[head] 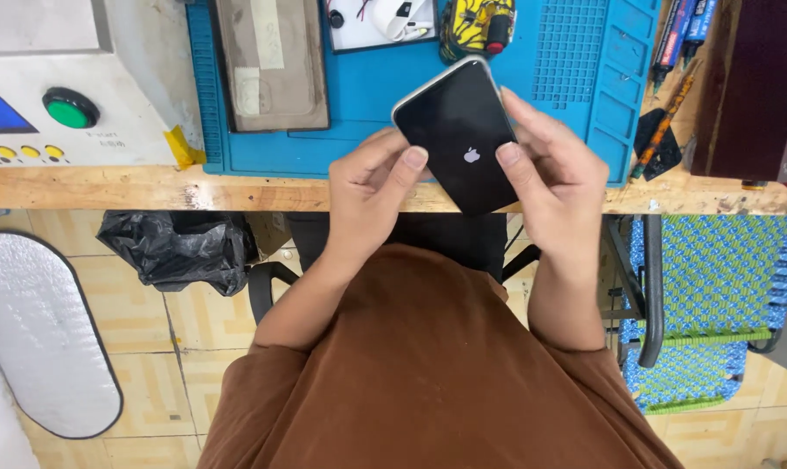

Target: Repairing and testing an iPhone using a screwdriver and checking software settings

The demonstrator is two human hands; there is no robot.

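Note:
A black smartphone [459,130] with a silver edge is held tilted above the front edge of the workbench, its dark face toward me with a small pale logo lit on it. My left hand [372,195] grips its lower left side, thumb resting on the glass. My right hand [554,178] grips the right side, thumb pressed near the logo and fingers wrapped behind. Both forearms rise from brown sleeves.
A blue work mat [367,95] covers the wooden bench [107,189]. On it lie a brown flat pad [272,61], a white tray [380,26] and a yellow-black tool [476,24]. A white machine with a green button [70,108] stands left. Pens [680,39] right. Woven chair [706,295] below.

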